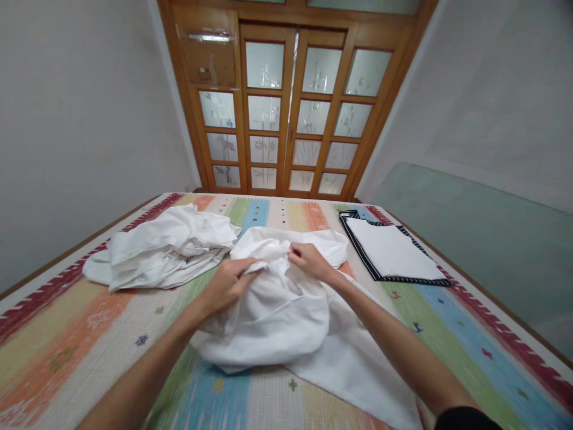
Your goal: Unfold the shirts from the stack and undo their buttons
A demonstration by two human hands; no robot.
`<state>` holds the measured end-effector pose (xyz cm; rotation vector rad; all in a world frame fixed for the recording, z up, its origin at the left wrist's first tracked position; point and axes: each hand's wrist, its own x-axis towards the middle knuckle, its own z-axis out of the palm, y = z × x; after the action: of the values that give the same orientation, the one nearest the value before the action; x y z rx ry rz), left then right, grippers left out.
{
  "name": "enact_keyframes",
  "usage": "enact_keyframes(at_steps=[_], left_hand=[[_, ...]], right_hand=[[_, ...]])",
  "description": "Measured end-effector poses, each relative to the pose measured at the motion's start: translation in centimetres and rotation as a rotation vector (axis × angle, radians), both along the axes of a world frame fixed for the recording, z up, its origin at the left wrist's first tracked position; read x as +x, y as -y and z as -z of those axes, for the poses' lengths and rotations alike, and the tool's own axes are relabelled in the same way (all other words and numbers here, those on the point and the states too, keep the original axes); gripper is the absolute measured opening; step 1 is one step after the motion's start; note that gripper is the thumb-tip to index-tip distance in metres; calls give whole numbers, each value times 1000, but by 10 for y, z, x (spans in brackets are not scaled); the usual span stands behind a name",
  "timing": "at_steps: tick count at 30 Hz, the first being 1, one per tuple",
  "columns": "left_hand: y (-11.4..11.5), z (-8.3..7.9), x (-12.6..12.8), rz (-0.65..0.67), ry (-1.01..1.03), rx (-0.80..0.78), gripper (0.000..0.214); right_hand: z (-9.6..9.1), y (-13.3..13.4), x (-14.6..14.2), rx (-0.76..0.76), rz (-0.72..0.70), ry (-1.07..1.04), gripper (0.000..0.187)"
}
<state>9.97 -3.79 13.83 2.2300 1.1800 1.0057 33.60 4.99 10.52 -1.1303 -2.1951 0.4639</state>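
Observation:
A white cloth garment lies bunched in front of me, its kind hard to make out. One part spreads toward the lower right, under my right forearm. My left hand pinches a fold of it between thumb and fingers on the left side. Close by, my right hand is closed on the gathered fabric near the top, its fingertips partly hidden. Between the two hands the cloth is raised and wrinkled.
A crumpled pile of white cloth sits to the left. At the right lies a folded white piece with black striped edging. Both rest on a colourful striped bed cover. Wooden glass-paned doors stand beyond, with walls on both sides.

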Motion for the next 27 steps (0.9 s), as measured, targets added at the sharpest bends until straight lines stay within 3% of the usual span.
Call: enact_keyframes(at_steps=[4, 8, 11, 13, 17, 19, 21, 23, 27], left_hand=[[-18, -21, -28, -338, 70, 180, 27], [-25, -38, -32, -487, 69, 491, 20], [-32, -38, -32, -527, 40, 610, 20], [-39, -28, -36, -450, -99, 483, 21], [-48, 7, -42, -147, -487, 78, 13], [-48, 20, -36, -81, -485, 33, 24], [-51, 27, -25, -82, -401, 54, 36], [-60, 28, -14, -148, -299, 100, 40], [-90, 31, -7, -372, -53, 106, 44]], right_hand=[[-44, -19, 37, 62, 317, -365, 27], [-88, -10, 47, 381, 365, -708, 19], [-98, 11, 38, 470, 340, -851, 21], [-92, 23, 35, 259, 278, -816, 21], [-62, 33, 36, -554, -1, -540, 31], [-44, 35, 34, -740, -104, -379, 33], [-29, 37, 26, -683, -146, -232, 26], [-19, 39, 15, -507, -165, -133, 17], [-12, 36, -9, -266, -151, -173, 12]])
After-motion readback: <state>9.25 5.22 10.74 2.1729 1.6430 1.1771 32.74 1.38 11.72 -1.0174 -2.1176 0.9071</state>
